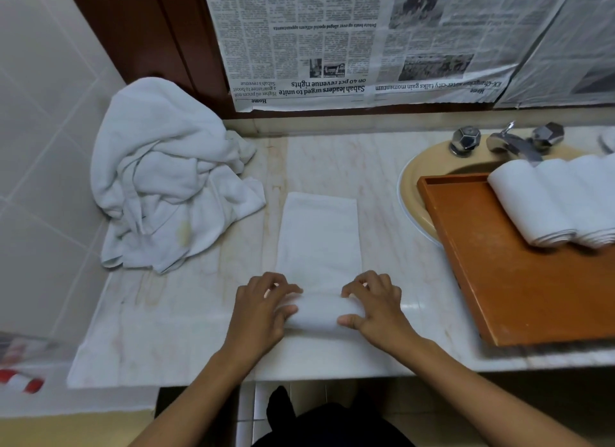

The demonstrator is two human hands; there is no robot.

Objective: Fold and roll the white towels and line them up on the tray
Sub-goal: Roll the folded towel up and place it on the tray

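A white towel (319,237) lies folded into a long strip on the marble counter, its near end rolled up. My left hand (263,308) grips the left end of that roll and my right hand (372,305) grips the right end, fingers curled over the top and thumbs at the front. An orange tray (519,286) sits to the right, partly over the sink. Rolled white towels (545,203) lie side by side at the tray's far right. A heap of unfolded white towels (169,180) sits at the back left of the counter.
A beige sink (412,193) with chrome taps (509,140) lies behind the tray. Newspaper (366,40) covers the wall above the counter. A tiled wall (43,147) borders the left side. The counter's front edge (299,375) runs just below my wrists.
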